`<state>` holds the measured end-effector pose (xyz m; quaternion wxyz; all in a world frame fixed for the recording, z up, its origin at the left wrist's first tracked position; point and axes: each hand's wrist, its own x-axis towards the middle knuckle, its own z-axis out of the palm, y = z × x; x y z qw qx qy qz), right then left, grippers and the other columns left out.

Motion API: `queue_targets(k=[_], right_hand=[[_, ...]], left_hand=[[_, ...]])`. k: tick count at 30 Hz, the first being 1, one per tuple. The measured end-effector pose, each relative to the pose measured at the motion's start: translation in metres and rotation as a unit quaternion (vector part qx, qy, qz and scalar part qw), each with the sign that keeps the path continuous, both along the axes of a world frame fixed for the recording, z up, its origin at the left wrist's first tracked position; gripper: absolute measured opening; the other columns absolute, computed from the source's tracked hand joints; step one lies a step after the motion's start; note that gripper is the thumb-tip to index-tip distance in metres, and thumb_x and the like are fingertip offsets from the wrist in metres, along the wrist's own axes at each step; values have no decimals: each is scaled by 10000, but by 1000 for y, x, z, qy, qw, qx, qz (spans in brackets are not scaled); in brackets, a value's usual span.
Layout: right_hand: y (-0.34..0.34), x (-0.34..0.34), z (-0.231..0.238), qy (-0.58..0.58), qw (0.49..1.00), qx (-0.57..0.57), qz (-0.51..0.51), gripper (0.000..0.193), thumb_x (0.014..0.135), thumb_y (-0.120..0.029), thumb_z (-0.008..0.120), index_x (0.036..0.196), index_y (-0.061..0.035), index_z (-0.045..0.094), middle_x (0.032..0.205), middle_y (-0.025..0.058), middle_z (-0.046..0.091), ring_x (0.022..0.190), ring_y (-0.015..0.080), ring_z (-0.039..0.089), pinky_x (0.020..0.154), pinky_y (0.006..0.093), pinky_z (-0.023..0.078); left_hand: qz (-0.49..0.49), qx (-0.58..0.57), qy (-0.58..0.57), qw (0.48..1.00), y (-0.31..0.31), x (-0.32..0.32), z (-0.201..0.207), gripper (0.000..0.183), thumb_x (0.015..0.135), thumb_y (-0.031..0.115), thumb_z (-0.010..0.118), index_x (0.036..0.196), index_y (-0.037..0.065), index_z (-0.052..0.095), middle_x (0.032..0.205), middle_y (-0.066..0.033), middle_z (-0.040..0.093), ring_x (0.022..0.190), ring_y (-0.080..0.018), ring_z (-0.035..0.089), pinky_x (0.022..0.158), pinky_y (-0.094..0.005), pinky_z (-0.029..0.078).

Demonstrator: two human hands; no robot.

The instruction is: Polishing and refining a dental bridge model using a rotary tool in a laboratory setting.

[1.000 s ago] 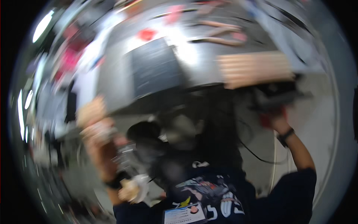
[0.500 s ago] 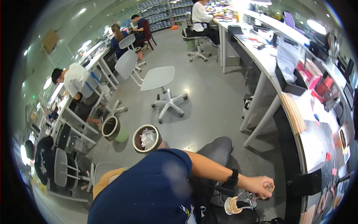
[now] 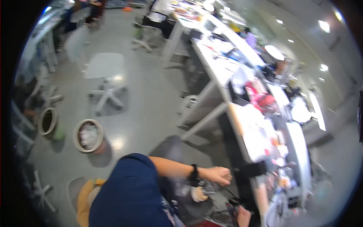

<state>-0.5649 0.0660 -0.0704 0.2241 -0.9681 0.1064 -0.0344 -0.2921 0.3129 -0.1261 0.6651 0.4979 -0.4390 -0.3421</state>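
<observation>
The person's left hand [image 3: 218,176] is curled tight, through the blur apparently around a metal frame [image 3: 207,185] carrying a cream model [image 3: 198,194], which shows just below the wrist, off the counter [image 3: 250,139]; gripping the frame, I'd judge, spares the model's surface. The right hand [image 3: 243,216] sits low beside the counter's near edge, handy for whatever lies there; I cannot tell whether it holds anything. Away on the floor [image 3: 147,94], an open bin [image 3: 89,151] stands within easy tossing range.
</observation>
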Motion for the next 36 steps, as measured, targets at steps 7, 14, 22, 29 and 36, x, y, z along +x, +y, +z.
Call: queue_targets(k=[7,14,22,29,36], right_hand=[[78,63,125,152,970,173,-78,561,1074,-418,433,727,-39,657,557,-20,548,516,56,474,489,249,368],[88,-4,74,349,890,293,-7,436,1051,-348,474,1026,-26,767,629,-34,570,589,39,489,528,258,392],[161,11,75,179,923,341,-8,292,948,-224,590,739,-20,597,612,-3,529,587,96,448,535,293,371],[179,20,111,173,887,427,35,280,894,-125,630,675,-30,484,604,-18,478,602,96,412,534,287,352],[178,55,45,142,942,291,90,335,891,-157,669,636,1,521,531,4,410,559,98,382,495,340,329]], left_hand=[[36,6,-151,988,9,-6,14,407,890,395,743,1113,80,614,976,-50,700,909,-168,673,782,-321,538],[69,74,30,994,38,15,1,385,848,321,799,1074,66,619,932,-41,708,848,-109,668,725,-280,539],[115,49,3,992,86,45,10,358,855,284,794,1052,60,596,935,-31,688,840,-115,655,702,-293,539],[119,117,25,986,107,42,23,326,893,209,731,1102,43,544,838,-34,684,668,-105,637,552,-277,518],[80,142,44,986,102,34,32,318,888,223,735,1094,57,558,896,-33,682,735,-103,643,592,-265,525]])
